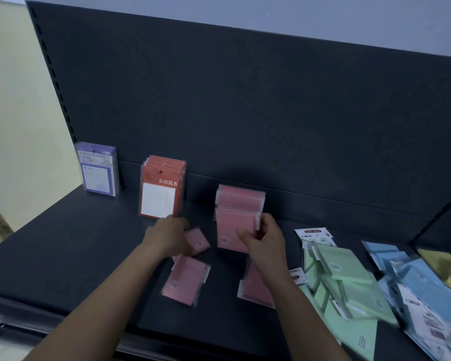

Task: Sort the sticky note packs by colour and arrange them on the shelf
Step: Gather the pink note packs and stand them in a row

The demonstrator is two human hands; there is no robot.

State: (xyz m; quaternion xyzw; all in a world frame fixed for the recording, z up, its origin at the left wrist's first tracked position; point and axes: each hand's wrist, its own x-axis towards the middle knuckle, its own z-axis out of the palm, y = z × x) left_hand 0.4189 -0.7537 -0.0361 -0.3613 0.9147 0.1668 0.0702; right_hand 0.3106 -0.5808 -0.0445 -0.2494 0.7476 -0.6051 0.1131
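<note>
The right grip (264,239) clamps a pink pack (229,230) upright just before the pink row (241,198) behind it, probably to join its colour, while the left grip (167,234) clamps a second pack (199,242).

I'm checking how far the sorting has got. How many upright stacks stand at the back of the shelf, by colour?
purple stack: 1
red stack: 1
pink stack: 1
Total: 3
The green packs and blue packs lie loose and are not counted.
</note>
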